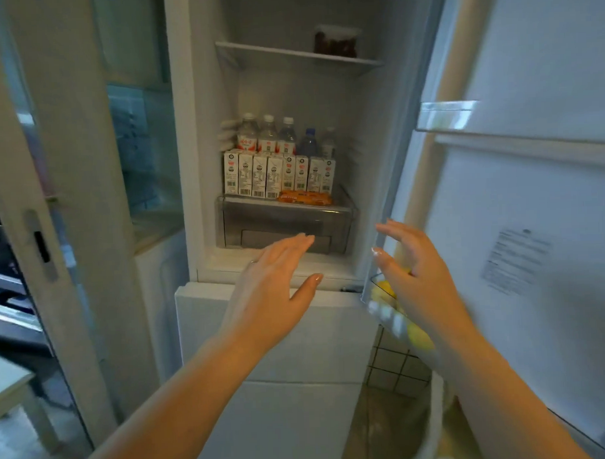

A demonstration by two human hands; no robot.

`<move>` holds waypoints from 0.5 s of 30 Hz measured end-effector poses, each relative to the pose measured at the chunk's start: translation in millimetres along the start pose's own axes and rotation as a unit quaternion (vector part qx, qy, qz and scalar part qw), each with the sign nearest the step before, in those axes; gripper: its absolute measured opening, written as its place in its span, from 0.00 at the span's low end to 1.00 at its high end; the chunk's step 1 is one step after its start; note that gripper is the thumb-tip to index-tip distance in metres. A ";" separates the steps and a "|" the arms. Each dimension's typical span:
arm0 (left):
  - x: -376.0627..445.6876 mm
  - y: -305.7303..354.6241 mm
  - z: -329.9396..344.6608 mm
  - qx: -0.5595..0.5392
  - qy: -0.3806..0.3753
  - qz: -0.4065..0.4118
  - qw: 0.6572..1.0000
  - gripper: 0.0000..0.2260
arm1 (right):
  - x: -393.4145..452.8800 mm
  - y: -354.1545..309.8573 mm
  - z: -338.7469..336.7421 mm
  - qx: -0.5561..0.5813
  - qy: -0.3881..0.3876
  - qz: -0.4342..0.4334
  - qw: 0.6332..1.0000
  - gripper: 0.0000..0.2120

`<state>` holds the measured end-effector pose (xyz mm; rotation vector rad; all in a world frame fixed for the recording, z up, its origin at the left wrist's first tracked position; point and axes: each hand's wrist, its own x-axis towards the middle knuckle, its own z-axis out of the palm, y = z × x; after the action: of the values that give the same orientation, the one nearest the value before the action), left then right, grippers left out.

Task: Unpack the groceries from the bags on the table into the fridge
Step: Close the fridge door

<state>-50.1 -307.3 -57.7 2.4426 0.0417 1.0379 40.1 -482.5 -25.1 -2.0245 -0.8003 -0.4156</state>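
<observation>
The fridge (196, 164) stands open in front of me, its door (534, 221) swung out to the right. On the lower shelf stand several water bottles (274, 136), a row of milk cartons (278, 175) and an orange packet (305, 197). Below them is a clear drawer (283, 223). My left hand (275, 285) reaches toward the drawer front with straight fingers and holds nothing. My right hand (419, 276) hovers by the door's lower edge, fingers spread, empty. Behind it, a door bin (386, 312) holds yellow fruit.
A container with dark contents (335, 42) sits on the upper shelf (288, 53). The closed lower fridge compartments (281, 350) are below my hands. A glass sliding door (53, 203) stands at left and a table corner (8, 384) at far left.
</observation>
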 end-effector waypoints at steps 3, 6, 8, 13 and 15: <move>-18.5 35.7 7.3 0.000 0.013 0.019 1.000 0.26 | -28.6 -0.5 -38.1 -0.003 0.020 -0.025 0.999 0.16; -39.9 76.6 23.6 -0.013 0.037 0.043 0.998 0.27 | -55.8 0.1 -78.7 -0.011 0.027 -0.037 0.999 0.15; -53.7 108.1 40.0 -0.026 0.056 0.069 0.996 0.27 | -75.1 -0.8 -110.2 -0.003 0.034 -0.056 0.998 0.16; -76.5 203.7 85.6 -0.061 0.070 0.109 0.990 0.28 | -121.7 0.2 -194.3 0.004 0.031 -0.127 0.991 0.20; -83.3 243.6 101.2 -0.081 0.072 0.108 0.988 0.28 | -135.4 7.0 -224.5 -0.008 0.009 -0.148 0.989 0.20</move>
<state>-78.1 -582.4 -66.0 2.2590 -0.2547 1.2578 -51.4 -724.6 16.8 -1.9172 -1.0953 -0.6079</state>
